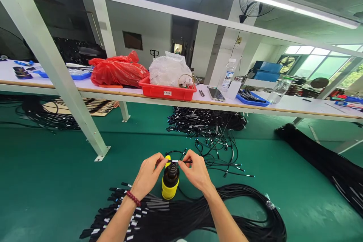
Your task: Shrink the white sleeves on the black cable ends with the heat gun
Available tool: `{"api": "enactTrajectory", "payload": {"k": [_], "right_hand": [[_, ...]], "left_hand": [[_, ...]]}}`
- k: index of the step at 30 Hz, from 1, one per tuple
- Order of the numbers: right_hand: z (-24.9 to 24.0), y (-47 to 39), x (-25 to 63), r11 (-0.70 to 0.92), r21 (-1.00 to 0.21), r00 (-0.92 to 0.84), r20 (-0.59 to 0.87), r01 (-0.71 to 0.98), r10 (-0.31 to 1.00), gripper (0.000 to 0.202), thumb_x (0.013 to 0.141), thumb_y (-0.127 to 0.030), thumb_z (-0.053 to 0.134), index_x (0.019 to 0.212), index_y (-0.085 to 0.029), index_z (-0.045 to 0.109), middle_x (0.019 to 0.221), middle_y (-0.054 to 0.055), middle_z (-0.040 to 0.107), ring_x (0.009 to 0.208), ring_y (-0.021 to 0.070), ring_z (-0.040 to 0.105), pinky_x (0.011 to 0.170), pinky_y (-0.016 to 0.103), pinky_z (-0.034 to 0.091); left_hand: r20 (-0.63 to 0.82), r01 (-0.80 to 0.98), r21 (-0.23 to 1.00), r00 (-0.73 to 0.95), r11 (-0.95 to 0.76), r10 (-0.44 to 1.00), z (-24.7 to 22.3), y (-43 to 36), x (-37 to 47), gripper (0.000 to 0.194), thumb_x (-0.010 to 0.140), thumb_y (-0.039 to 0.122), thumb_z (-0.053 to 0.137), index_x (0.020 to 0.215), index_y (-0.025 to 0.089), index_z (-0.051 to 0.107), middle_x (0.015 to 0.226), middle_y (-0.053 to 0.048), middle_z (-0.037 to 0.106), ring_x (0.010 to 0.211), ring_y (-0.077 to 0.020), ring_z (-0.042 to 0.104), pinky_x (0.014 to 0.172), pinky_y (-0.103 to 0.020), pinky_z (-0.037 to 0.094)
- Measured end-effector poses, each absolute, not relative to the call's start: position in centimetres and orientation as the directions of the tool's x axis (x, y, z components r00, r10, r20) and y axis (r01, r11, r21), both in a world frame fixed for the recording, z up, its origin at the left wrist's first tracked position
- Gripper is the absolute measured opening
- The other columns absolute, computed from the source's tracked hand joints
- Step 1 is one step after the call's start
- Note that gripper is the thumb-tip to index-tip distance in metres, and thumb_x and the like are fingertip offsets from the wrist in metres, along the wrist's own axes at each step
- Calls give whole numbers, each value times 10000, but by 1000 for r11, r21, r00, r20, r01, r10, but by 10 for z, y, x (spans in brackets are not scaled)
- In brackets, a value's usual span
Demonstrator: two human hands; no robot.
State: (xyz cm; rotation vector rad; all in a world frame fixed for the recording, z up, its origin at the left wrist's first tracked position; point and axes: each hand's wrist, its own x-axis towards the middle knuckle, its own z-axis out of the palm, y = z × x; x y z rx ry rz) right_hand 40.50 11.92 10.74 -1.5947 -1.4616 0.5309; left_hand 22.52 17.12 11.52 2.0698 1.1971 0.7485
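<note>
The black cable [170, 161], likely light and bendy, best held beside its white band [175, 161], spans the closed fingertip grips of left hand [148, 172] and right hand [197, 172] at the heat gun [169, 190], near bundled cables [181, 217], the bench [127, 92] far.

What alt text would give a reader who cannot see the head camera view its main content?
Left hand and right hand hold a thin black cable by its white-marked section above a yellow-and-black heat gun. Bundled black cables lie below; a bench stands beyond.
</note>
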Motion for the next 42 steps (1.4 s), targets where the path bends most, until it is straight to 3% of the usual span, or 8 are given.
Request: {"api": "enactTrajectory", "payload": {"k": [6,12,21,42], "right_hand": [[108,117,405,89,-818,211,249,568,945,163,800,-294,614,706,-207,515,588,-47,529,564,135,502,539,241,328],[110,113,409,140,-818,134,255,558,958,140,849,-212,550,772,-186,664,728,10,671,667,152,584,589,238,387],[110,112,411,167,-825,128,276,540,952,147,844,-161,563,760,-178,682,714,7,676,666,142,593,607,222,402],[104,118,409,151,-855,170,266,496,949,104,784,-116,588,751,-187,657,734,4,676,709,155,626,649,234,465]], "left_hand": [[168,528,754,421,-391,891,113,172,224,368,902,529,382,766,216,521,700,21,538,630,-163,463,575,-269,287],[173,527,751,425,-398,889,114,172,221,317,893,503,416,862,221,557,762,15,585,654,-169,491,601,-272,326],[144,556,726,454,-406,879,115,175,220,458,947,531,307,645,224,460,623,20,568,625,-179,531,644,-288,338],[192,514,751,432,-415,881,108,175,218,280,907,455,416,891,218,563,766,11,589,665,-169,510,594,-267,345]]}}
